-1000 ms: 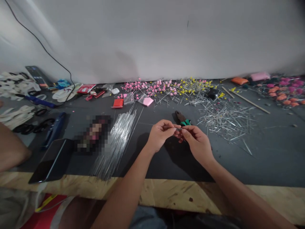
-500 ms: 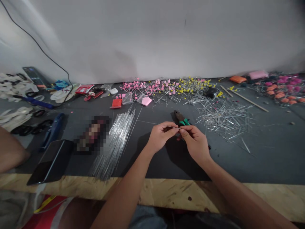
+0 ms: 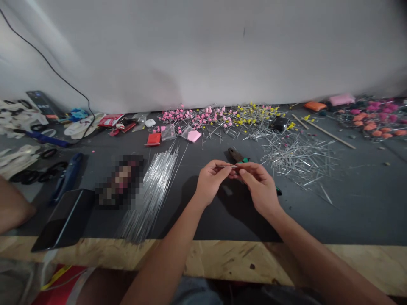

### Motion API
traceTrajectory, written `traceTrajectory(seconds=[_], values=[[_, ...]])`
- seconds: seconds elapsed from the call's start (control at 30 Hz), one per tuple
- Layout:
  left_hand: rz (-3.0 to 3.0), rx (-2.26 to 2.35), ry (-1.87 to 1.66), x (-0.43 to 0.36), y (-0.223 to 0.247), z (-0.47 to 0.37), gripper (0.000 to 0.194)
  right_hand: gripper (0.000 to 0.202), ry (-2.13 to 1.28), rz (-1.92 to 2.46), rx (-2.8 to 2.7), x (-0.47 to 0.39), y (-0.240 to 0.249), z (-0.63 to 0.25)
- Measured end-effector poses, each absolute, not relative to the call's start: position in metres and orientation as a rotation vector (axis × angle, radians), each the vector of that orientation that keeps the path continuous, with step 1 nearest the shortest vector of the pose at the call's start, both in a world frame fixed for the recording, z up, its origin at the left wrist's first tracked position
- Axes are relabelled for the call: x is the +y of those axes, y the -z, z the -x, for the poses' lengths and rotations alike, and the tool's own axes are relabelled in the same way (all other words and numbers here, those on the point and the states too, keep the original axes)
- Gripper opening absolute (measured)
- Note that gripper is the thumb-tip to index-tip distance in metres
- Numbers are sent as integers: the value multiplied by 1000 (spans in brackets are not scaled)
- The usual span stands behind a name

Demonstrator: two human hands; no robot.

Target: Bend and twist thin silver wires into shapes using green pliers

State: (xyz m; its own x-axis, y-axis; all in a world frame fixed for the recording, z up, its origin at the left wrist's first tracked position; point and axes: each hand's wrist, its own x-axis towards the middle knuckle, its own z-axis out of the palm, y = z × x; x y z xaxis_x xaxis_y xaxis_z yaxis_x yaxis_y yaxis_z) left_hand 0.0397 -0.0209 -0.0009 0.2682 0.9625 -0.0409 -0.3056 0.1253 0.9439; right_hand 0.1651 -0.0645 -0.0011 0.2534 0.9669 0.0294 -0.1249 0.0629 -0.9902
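Observation:
Between both hands runs a thin wire (image 3: 190,165), its free length sticking out to the left over the table. My left hand (image 3: 212,182) is closed in a pinch on it. My right hand (image 3: 259,186) pinches the wire's other end, with its fingertips almost touching the left ones; the very tip is too small to make out. Beneath and behind the hands lie green-handled pliers (image 3: 235,155), partly hidden by the right hand. Left of the hands is a bundle of long straight wires (image 3: 157,182). A heap of short wire pieces (image 3: 299,156) spreads to the right.
Pink-tipped wires (image 3: 190,116) and yellow-tipped wires (image 3: 265,112) lie along the wall. A wooden stick (image 3: 333,135) is at the right. A dark phone (image 3: 63,220) leans near the front edge, beside a blue tool (image 3: 66,178). Another person's arm (image 3: 14,207) rests at far left.
Both hands have risen slightly, and the wire has turned closer to level. The pliers stay on the table; the whole view has shifted a little.

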Motion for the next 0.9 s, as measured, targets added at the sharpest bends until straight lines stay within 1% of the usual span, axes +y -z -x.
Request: traceTrajectory(seconds=[0.1, 0.2, 0.3, 0.37, 0.47, 0.57, 0.8, 0.9], values=[[-887, 781, -1130, -18, 1, -38, 14, 17, -858, 1248, -994, -62, -7, -184], [-845, 786, -1151, -15, 1, -37, 15, 22, -611, 1490, -1158, -56, -8, -210], [-824, 830, -1173, -13, 2, -37, 16, 33, -646, 1713, -1404, -50, -1, -228], [-816, 854, -1190, -12, 3, -36, 16, 41, -685, 1744, -1592, -48, 5, -232], [-812, 875, -1203, -10, 5, -36, 18, 52, -606, 1793, -1767, -47, 14, -228], [-805, 875, -1191, -8, 6, -35, 21, 52, -550, 1848, -1751, -47, 17, -221], [-818, 884, -1187, -7, 7, -34, 24, 47, -672, 1869, -1510, -48, -1, -228], [-836, 877, -1177, -8, 7, -34, 23, 47, -635, 1949, -1405, -43, 2, -242]])
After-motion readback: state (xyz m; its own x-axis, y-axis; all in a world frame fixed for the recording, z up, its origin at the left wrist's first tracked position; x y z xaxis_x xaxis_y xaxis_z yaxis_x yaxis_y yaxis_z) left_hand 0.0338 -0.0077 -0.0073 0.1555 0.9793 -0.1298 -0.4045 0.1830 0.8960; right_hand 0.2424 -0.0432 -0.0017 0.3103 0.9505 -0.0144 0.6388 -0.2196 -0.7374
